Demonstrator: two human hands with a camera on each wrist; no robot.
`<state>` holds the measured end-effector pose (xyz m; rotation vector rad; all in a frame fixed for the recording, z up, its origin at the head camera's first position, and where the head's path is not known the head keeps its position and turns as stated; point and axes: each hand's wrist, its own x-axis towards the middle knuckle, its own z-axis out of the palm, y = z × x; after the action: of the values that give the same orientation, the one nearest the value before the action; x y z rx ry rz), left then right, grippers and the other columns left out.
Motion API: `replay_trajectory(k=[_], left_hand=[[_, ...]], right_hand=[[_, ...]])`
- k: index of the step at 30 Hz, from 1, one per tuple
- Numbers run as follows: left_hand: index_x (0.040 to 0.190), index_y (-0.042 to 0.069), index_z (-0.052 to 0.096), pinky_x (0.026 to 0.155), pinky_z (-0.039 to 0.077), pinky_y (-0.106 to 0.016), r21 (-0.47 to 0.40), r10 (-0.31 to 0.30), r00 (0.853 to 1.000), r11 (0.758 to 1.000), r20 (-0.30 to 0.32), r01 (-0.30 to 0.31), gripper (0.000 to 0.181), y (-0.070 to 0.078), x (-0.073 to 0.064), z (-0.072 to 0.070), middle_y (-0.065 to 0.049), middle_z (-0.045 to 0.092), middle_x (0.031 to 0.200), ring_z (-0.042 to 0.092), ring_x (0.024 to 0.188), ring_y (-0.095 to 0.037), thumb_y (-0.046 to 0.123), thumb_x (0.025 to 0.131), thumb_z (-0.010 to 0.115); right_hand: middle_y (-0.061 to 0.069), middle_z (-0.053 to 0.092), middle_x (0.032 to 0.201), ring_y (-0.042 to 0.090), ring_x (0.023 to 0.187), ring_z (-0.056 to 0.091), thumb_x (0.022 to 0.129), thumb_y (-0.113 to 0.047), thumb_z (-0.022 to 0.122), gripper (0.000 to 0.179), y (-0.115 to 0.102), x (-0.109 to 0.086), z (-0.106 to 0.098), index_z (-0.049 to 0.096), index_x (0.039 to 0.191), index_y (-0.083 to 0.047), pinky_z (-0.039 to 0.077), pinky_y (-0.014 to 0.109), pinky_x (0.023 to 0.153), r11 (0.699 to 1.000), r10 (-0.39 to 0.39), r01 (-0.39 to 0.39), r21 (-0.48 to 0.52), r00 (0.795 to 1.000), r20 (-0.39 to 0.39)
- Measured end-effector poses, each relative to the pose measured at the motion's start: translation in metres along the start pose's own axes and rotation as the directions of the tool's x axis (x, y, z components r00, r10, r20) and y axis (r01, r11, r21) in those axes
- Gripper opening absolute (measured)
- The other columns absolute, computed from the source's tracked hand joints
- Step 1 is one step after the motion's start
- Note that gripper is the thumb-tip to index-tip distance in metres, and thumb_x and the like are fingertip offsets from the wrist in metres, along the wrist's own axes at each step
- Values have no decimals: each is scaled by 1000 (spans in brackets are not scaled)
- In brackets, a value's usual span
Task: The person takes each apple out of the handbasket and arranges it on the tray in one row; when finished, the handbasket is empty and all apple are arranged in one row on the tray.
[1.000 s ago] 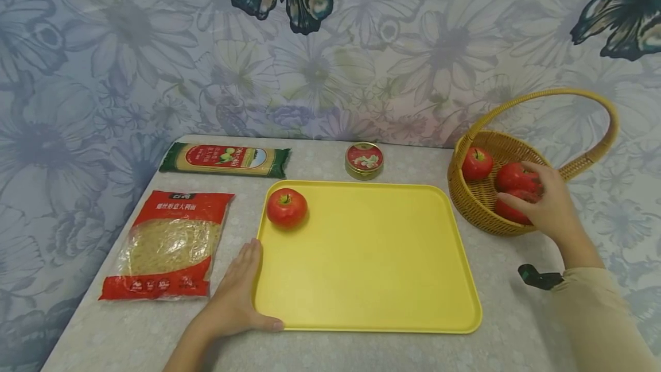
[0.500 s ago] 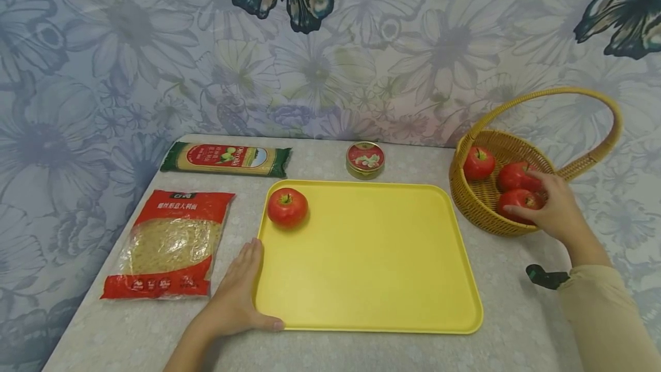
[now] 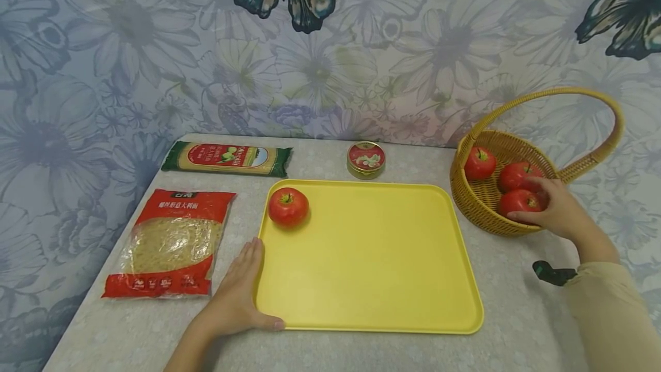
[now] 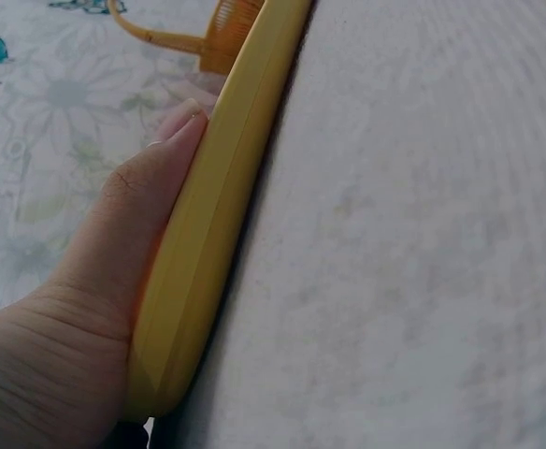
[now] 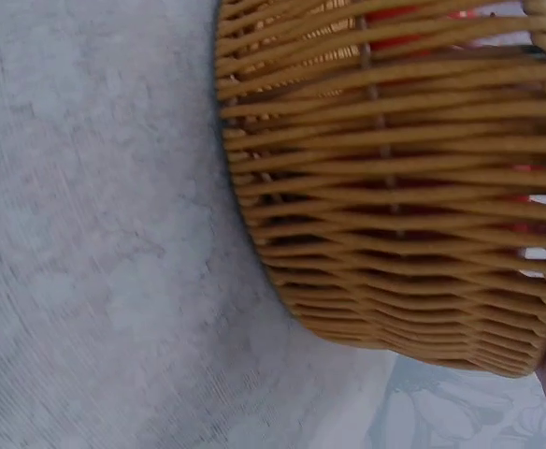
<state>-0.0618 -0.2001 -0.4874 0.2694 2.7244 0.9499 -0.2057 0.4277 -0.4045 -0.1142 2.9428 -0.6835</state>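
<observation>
My left hand (image 3: 234, 294) lies spread round the near left corner of the yellow tray (image 3: 372, 263), straight fingers along its left side and thumb against the near edge. The left wrist view shows that thumb (image 4: 133, 201) pressed on the tray's rim (image 4: 212, 220). A red apple (image 3: 288, 208) sits in the tray's far left corner. At the right, my right hand (image 3: 563, 211) reaches over the rim of the wicker basket (image 3: 472, 208), thumb and fingers curled round the nearest apple (image 3: 518, 202). Two more apples, one at the back (image 3: 480, 163) and one in the middle (image 3: 518, 177), lie inside.
A red bag of pasta (image 3: 170, 245) lies left of the tray, with a green-ended spaghetti pack (image 3: 227, 158) behind it. A round tin (image 3: 366, 159) stands beyond the tray's far edge. The basket's tall handle (image 3: 568, 92) arches over it, near the patterned backdrop (image 3: 320, 73).
My right hand has shifted a little to the right and lower, settling round the near apple's right side and uncovering more of the apples. The left hand and tray stay put.
</observation>
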Motion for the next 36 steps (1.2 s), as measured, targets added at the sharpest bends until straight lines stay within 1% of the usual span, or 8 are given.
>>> replay_trajectory(k=[2,5,10,17,23,29,32,36], left_hand=[[160,9,-2,120,8,-63,-2,6,1000,1000,-4,-6,159,0,0,0,-18,-2,167,-3,154,-40,73,45,87],[160,10,-3,121,8,-63,-2,0,1000,1000,0,0,159,1,0,0,-17,-3,168,-4,155,-39,73,45,87],[160,10,-3,121,8,-63,4,-6,1000,1000,5,6,159,1,1,0,-17,-4,168,-4,155,-38,73,45,87],[160,10,-3,121,7,-62,-5,-4,1000,1000,2,4,159,0,1,0,-17,-4,168,-5,155,-38,72,45,87],[160,9,-2,121,8,-63,13,-9,1000,1000,3,9,159,0,1,0,-17,-4,168,-4,155,-38,73,44,87],[160,9,-2,121,9,-63,12,-12,1000,1000,5,12,160,1,1,0,-17,-3,168,-4,155,-38,73,44,87],[160,9,-2,121,9,-63,17,-18,1000,1000,10,18,160,1,1,0,-17,-4,168,-3,155,-39,74,44,86],[160,10,-4,121,8,-63,21,-25,1000,999,16,25,160,1,1,0,-16,-5,168,-3,155,-39,75,44,86]], right_hand=[[36,34,133,52,115,38,79,-49,80,94,1,-1,-2,37,146,1,39,72,86,1000,19,-19,-13,999,26],[35,37,131,51,114,38,79,-52,79,94,1,-1,-5,38,144,2,41,72,86,999,30,-28,-32,998,53],[36,41,131,53,117,38,77,-54,80,95,0,0,-9,40,142,2,40,74,89,998,16,-10,-70,996,85],[38,47,134,55,118,46,76,-61,77,98,-2,3,-11,39,145,-2,40,74,92,994,21,-6,-110,990,137],[39,44,138,57,120,44,77,-64,74,100,-4,4,-10,35,148,-5,38,76,93,992,38,-17,-126,985,171],[39,41,140,59,122,41,77,-69,71,106,-5,8,-9,30,150,-5,35,78,95,989,59,-28,-144,974,219],[38,42,140,59,122,41,77,-69,70,105,-5,8,-9,30,150,-5,34,78,96,990,51,-19,-142,973,225],[37,44,139,58,122,43,79,-65,71,99,-5,7,-7,35,149,-5,35,77,96,991,23,3,-136,981,194]])
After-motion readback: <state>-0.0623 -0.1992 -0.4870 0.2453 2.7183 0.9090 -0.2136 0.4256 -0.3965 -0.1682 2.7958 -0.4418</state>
